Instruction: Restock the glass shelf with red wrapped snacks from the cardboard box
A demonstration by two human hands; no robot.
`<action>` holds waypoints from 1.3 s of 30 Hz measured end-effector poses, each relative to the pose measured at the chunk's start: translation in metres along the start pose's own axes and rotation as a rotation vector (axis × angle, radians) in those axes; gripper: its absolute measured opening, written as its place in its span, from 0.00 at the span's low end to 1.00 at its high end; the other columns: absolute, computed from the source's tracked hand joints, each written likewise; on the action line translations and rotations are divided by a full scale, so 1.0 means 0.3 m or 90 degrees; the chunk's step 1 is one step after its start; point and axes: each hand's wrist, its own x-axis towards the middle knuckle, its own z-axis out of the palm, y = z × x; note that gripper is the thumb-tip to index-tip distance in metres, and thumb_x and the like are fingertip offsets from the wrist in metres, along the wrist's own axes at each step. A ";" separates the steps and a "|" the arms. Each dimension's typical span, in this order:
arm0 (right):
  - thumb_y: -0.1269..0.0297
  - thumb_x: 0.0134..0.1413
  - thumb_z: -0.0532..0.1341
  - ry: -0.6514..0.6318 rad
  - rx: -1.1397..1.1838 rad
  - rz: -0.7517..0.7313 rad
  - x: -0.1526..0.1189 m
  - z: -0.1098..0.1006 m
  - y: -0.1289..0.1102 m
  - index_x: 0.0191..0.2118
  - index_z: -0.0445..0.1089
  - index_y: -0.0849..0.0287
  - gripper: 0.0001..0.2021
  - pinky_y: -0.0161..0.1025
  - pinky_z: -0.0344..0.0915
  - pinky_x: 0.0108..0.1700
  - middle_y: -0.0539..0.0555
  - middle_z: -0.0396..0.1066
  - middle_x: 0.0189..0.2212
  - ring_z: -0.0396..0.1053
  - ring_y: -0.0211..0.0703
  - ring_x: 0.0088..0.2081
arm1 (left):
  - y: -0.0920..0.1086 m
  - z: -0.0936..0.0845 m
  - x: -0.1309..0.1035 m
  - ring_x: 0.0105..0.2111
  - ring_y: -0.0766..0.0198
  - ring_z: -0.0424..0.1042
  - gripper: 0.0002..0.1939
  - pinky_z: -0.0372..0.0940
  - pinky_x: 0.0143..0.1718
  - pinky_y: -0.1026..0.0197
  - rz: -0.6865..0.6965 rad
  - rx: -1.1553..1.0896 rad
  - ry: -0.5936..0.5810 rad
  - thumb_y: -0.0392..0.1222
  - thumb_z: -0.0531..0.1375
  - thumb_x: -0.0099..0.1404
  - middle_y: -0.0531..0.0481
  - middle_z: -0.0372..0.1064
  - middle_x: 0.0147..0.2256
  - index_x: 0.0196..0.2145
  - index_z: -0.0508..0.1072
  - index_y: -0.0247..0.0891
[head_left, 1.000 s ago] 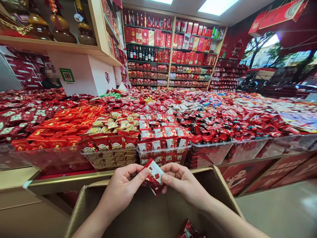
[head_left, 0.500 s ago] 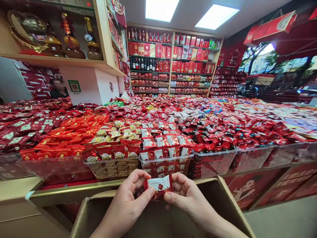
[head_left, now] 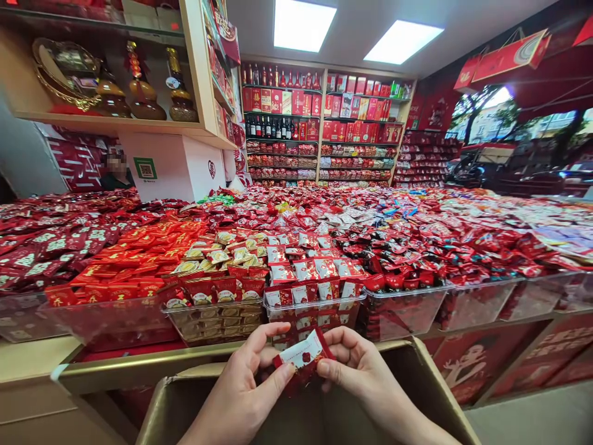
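Note:
A red-and-white wrapped candy is pinched between my two hands, tilted with its right end higher. My left hand grips its left end between thumb and fingers, the index finger stretched out above it. My right hand pinches the right end of the wrapper. Both hands are over an open cardboard box, whose inside is dark. Just beyond, a clear plastic bin holds rows of packets with similar red-and-white wrapping.
More clear bins run along the counter, with orange-red packets, gold-and-red packets and dark red candies. A gold-coloured rail lies left of the box. Shelves of bottles stand behind. A person is at the far left.
The candy has turned so its right end is raised, and my right hand has shifted slightly right with it. The camera view has tipped up a little.

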 end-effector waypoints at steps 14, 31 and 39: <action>0.57 0.38 0.68 0.057 0.014 -0.030 0.007 0.013 -0.019 0.34 0.60 0.62 0.21 0.31 0.64 0.28 0.52 0.73 0.26 0.66 0.31 0.25 | 0.007 -0.007 -0.003 0.32 0.63 0.70 0.27 0.60 0.38 0.64 -0.017 0.061 -0.001 0.44 0.57 0.58 0.51 0.74 0.29 0.54 0.56 0.38; 0.62 0.48 0.60 0.114 -0.278 -0.288 0.237 -0.024 -0.275 0.37 0.59 0.60 0.12 0.31 0.59 0.26 0.46 0.64 0.22 0.62 0.33 0.24 | -0.029 -0.005 0.003 0.26 0.64 0.66 0.33 0.60 0.36 0.61 0.075 -0.066 0.050 0.53 0.54 0.59 0.52 0.72 0.25 0.58 0.51 0.36; 0.74 0.50 0.57 0.033 -0.594 -0.073 0.478 -0.014 -0.357 0.38 0.62 0.62 0.08 0.29 0.57 0.20 0.47 0.65 0.21 0.61 0.31 0.20 | -0.036 -0.001 -0.001 0.27 0.65 0.67 0.22 0.59 0.34 0.63 0.083 0.041 0.072 0.49 0.55 0.58 0.55 0.69 0.23 0.49 0.64 0.40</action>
